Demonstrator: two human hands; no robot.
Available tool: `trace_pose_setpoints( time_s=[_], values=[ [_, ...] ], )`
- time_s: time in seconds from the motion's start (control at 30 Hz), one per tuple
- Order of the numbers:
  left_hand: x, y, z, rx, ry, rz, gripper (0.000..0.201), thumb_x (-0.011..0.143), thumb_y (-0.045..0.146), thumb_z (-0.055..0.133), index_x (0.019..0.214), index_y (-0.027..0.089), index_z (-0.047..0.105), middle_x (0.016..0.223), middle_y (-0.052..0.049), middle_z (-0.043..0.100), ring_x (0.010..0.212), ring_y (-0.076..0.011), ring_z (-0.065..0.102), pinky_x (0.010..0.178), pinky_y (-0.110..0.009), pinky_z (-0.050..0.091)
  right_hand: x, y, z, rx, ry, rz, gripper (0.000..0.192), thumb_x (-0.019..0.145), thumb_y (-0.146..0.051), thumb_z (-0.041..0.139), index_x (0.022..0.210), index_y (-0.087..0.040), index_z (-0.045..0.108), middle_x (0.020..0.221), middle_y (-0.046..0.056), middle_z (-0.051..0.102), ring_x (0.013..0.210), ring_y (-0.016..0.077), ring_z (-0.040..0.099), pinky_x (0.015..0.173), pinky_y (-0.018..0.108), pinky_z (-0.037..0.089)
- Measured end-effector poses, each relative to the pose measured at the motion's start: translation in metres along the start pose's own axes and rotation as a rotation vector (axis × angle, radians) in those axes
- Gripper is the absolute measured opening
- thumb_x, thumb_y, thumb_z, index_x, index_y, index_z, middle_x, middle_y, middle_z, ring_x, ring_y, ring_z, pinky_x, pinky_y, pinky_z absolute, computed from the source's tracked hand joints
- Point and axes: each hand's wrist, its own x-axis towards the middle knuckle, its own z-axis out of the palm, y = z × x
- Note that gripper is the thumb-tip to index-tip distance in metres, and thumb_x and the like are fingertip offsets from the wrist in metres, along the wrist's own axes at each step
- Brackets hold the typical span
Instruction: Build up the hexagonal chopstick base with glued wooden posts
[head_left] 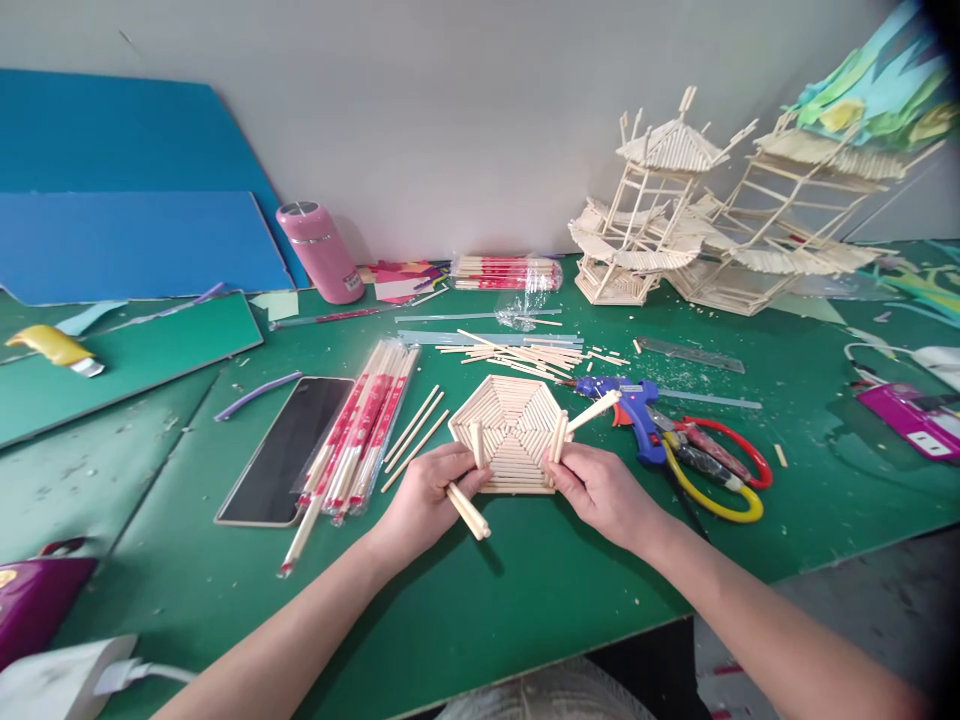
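No legible text anywhere. Pink bottle (320, 250) has a small white label near its base, too blurred to read. Chopstick packs (364, 425) and the wrapped bundle (505, 272) carry red print, unreadable. Magenta box (909, 415) has a white patch, also unreadable. No numbers or signs.

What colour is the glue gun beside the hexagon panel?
Blue, with an orange trigger; the glue gun shows in the head view.
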Motion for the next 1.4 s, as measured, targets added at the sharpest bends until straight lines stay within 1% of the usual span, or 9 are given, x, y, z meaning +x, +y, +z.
trace_pose_setpoints(
  time_s=[0.2,0.33,0.6,0.8,0.97,1.13,1.3,1.4],
  values=[
    [-0.0002,0.0006,0.0007,-0.008,0.018,0.015,0.020,0.083,0.021,0.046,0.070,0.014,0.059,0.069,-0.004,0.054,0.071,-0.0145,0.055,0.064,-0.022,0.044,0.0020,-0.0022,0.0000,-0.002,0.007,0.025,0.023,0.088,-0.022,0.035,0.072,-0.019,0.050,0.069,0.003,0.056,0.064,0.0149,0.054,0.060,0.025,0.041],
    [0.0001,0.0008,0.0007,-0.007,0.021,0.003,0.021,0.083,0.022,0.047,0.067,0.014,0.059,0.067,-0.004,0.053,0.071,-0.0151,0.055,0.064,-0.023,0.045,0.0003,-0.0028,0.0014,0.005,0.020,0.041,0.021,0.088,-0.022,0.035,0.073,-0.019,0.050,0.068,0.003,0.056,0.064,0.0151,0.053,0.060,0.026,0.041],
    [0.0002,0.0023,0.0007,-0.018,0.029,-0.013,0.023,0.083,0.023,0.047,0.065,0.014,0.059,0.071,-0.005,0.055,0.073,-0.0158,0.056,0.065,-0.024,0.046,-0.0045,-0.0022,0.0050,0.031,0.059,0.052,0.023,0.089,-0.023,0.033,0.071,-0.019,0.047,0.069,0.004,0.055,0.065,0.0161,0.052,0.061,0.027,0.040],
    [-0.0009,0.0004,0.0011,-0.024,0.016,-0.014,0.019,0.083,0.021,0.047,0.071,0.014,0.060,0.074,-0.006,0.056,0.076,-0.0164,0.056,0.068,-0.025,0.046,-0.0062,-0.0022,0.0069,0.046,0.088,0.066,0.023,0.088,-0.023,0.033,0.071,-0.019,0.047,0.068,0.004,0.056,0.065,0.0167,0.052,0.061,0.028,0.040],
    [-0.0001,-0.0003,0.0019,-0.038,0.019,-0.002,0.015,0.083,0.020,0.047,0.080,0.015,0.062,0.082,-0.006,0.058,0.075,-0.0150,0.056,0.066,-0.023,0.045,-0.0051,-0.0025,0.0070,0.037,0.095,0.069,0.022,0.088,-0.023,0.033,0.073,-0.019,0.049,0.068,0.004,0.056,0.063,0.0160,0.052,0.060,0.027,0.041],
    [0.0008,0.0007,0.0014,-0.049,0.015,-0.009,0.016,0.083,0.020,0.047,0.076,0.015,0.061,0.079,-0.006,0.057,0.076,-0.0152,0.056,0.069,-0.025,0.046,-0.0049,-0.0034,0.0069,0.034,0.099,0.064,0.021,0.088,-0.023,0.034,0.073,-0.020,0.048,0.067,0.003,0.055,0.064,0.0162,0.052,0.059,0.027,0.040],
    [0.0007,0.0021,0.0005,-0.043,0.017,-0.014,0.022,0.084,0.023,0.045,0.071,0.015,0.061,0.072,-0.006,0.055,0.073,-0.0156,0.055,0.067,-0.025,0.046,-0.0056,-0.0043,0.0076,0.044,0.106,0.057,0.021,0.088,-0.021,0.034,0.072,-0.020,0.048,0.068,0.003,0.055,0.065,0.0164,0.051,0.060,0.028,0.041],
    [0.0007,0.0030,0.0002,-0.043,0.019,-0.009,0.024,0.084,0.024,0.044,0.071,0.015,0.061,0.072,-0.006,0.055,0.071,-0.0151,0.055,0.065,-0.025,0.046,-0.0059,-0.0045,0.0082,0.051,0.106,0.051,0.020,0.088,-0.021,0.033,0.076,-0.019,0.049,0.068,0.004,0.054,0.066,0.0168,0.051,0.061,0.028,0.041]
  ],
)
